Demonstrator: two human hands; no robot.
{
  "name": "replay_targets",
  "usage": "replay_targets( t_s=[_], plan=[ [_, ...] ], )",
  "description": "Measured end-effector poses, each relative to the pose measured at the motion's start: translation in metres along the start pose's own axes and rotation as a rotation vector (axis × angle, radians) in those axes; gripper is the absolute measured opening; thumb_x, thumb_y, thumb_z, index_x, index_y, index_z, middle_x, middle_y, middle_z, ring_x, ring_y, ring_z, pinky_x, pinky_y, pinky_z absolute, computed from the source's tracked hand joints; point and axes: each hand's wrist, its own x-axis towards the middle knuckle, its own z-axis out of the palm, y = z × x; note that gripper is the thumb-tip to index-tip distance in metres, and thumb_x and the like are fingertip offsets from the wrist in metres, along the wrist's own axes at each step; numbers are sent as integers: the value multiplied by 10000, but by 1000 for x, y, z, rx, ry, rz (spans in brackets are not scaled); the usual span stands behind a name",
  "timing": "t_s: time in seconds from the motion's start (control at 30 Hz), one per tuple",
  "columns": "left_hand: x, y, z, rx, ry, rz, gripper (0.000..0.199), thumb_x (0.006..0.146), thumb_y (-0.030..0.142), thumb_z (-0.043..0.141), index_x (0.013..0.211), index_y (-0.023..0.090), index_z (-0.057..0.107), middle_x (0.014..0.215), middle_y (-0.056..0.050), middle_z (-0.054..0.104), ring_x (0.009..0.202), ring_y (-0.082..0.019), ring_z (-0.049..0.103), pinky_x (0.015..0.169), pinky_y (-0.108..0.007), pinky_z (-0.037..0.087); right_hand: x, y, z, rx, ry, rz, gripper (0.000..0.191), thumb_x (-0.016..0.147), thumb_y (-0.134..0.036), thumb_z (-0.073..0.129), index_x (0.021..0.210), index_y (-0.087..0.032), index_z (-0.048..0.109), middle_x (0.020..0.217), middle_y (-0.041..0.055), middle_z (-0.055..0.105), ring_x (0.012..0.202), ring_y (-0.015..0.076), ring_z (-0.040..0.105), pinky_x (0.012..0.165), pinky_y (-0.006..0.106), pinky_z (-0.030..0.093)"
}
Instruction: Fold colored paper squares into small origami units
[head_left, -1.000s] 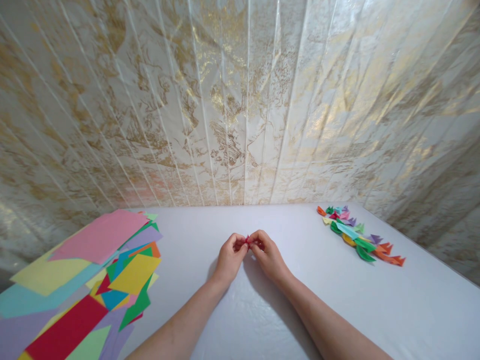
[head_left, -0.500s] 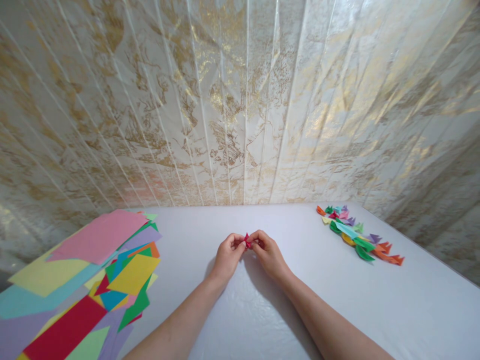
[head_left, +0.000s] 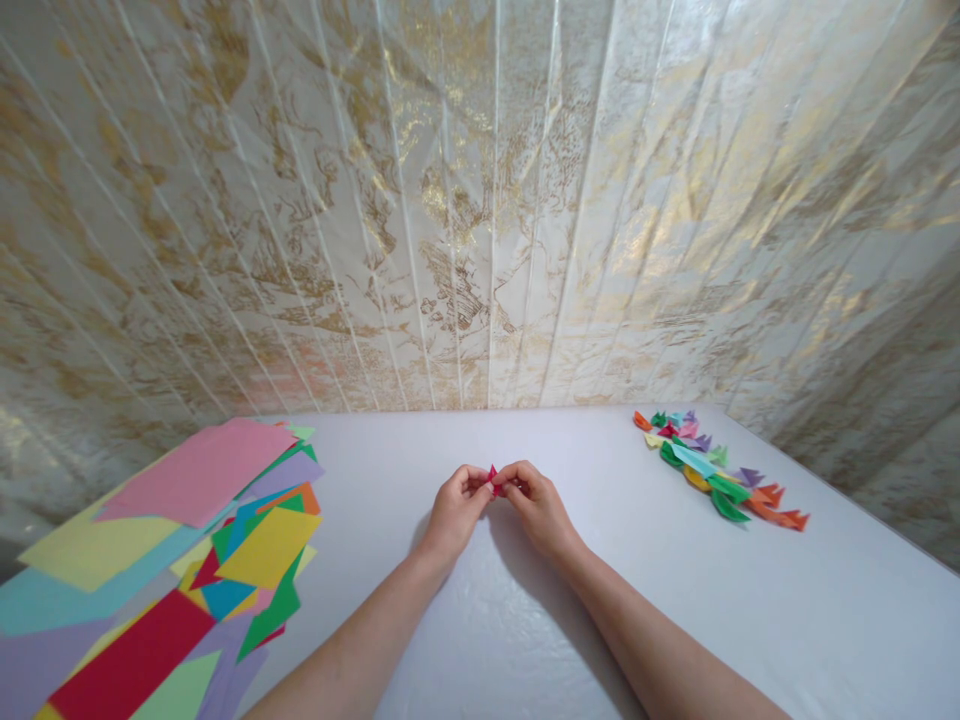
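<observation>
A small folded red paper piece [head_left: 494, 475], with a pointed tip upward, is pinched between both hands over the middle of the table. My left hand [head_left: 456, 508] grips its left side with thumb and fingertips. From the right, my right hand [head_left: 537, 505] pinches the same piece, its fingers curled. The fingertips of the two hands nearly meet, so most of the red paper is hidden behind them.
Loose coloured sheets lie in a pile at left, among them a pink sheet [head_left: 202, 470], a yellow square [head_left: 270, 547] and a red sheet [head_left: 135, 660]. Several folded paper figures [head_left: 694, 460] cluster at right on the white table [head_left: 450, 640]. A gold-patterned curtain [head_left: 465, 220] hangs behind.
Both hands stay in almost the same place. The red paper's tip has shifted very slightly left, and slightly less of the piece shows between the fingers.
</observation>
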Motion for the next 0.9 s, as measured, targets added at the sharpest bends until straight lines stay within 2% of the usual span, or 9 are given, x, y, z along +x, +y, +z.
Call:
replay_targets(
  t_s=[0.17,0.27,0.4,0.53,0.9],
  plan=[
    [0,0,1,8,10,6,192,709,314,687,805,172,601,752,-8,673,715,-149,637,678,-259,486,0,0,0,82,35,91,131,796,-265,526,890,-207,597,827,38,642,711,171,597,688,316,468],
    [-1,0,2,24,7,63,182,720,315,675,801,171,599,770,-6,667,731,-151,636,712,-271,495,0,-2,1,66,19,126,125,778,-308,580,844,-201,580,782,34,641,675,165,587,637,292,457],
    [-1,-2,2,90,6,116,144,738,290,651,802,169,604,793,-13,665,747,-156,631,749,-287,499,0,-2,2,17,8,94,122,777,-308,586,763,-188,568,727,13,622,662,153,567,636,275,435],
    [0,-5,2,110,-2,118,122,751,273,633,813,173,604,807,-17,669,764,-164,637,767,-298,503,1,4,2,11,-9,104,120,791,-297,572,764,-181,568,709,1,606,663,148,552,637,269,421],
    [-1,-3,1,169,-12,123,101,755,277,622,751,177,607,737,1,661,709,-150,617,715,-267,486,1,6,0,-41,-27,113,109,790,-284,556,742,-187,548,643,-24,566,598,133,504,593,257,385]
  ],
)
